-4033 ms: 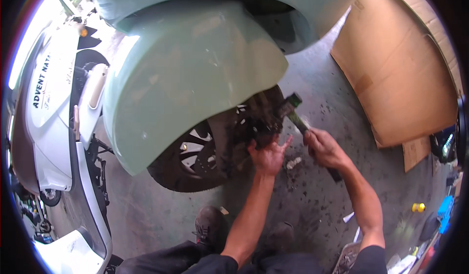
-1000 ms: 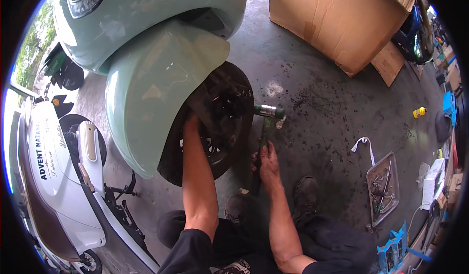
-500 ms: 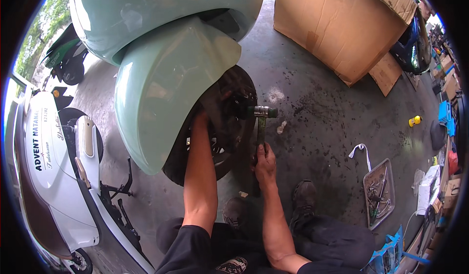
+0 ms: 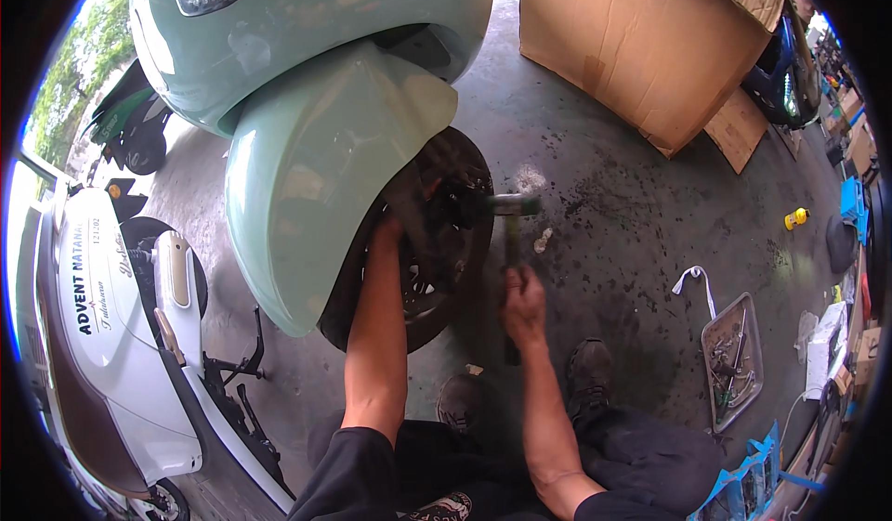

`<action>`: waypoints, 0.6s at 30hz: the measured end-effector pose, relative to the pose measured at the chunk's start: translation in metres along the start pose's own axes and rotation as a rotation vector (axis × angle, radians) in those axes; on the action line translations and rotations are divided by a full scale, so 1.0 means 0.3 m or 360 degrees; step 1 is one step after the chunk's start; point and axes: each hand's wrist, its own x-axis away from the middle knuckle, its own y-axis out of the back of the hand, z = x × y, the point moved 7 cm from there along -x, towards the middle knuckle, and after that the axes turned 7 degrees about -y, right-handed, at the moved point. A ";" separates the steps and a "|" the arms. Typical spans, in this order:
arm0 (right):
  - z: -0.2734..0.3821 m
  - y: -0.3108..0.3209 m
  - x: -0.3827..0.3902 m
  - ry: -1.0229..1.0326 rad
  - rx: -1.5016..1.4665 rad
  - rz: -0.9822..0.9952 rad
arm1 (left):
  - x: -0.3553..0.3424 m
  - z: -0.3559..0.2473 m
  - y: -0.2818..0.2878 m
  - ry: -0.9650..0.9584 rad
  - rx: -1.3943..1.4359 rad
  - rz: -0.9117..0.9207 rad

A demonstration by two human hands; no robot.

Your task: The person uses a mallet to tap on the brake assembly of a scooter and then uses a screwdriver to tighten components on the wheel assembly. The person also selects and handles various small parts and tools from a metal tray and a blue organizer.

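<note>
Front wheel [image 4: 455,261] sits under the pale green fender [image 4: 316,177] of a scooter [image 4: 372,6]. The right hand [image 4: 525,307] is wrapped around a hammer [image 4: 514,206], its head right by the wheel; whether they touch is hard to see. The left hand [image 4: 391,228] reaches in beside the wheel, mostly hidden, so its grip cannot be told. A crooked swing could hurt that hand or chip the fender.

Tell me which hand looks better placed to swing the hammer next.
Probably the right hand: it grips the hammer by its handle, in the open beside the wheel. The left hand reaches in past the fender, partly hidden.
</note>
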 end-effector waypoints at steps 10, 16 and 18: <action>-0.037 -0.027 0.086 0.0778 0.0749 -0.0743 | -0.013 0.005 -0.038 0.0001 -0.0053 0.0070; 0.094 0.042 0.076 -0.0479 -0.0514 -0.0068 | 0.037 -0.028 0.100 -0.0005 -0.0122 -0.0036; 0.237 0.246 0.059 -0.0162 -0.1011 -0.0527 | 0.008 -0.016 0.050 0.0000 -0.0089 -0.0003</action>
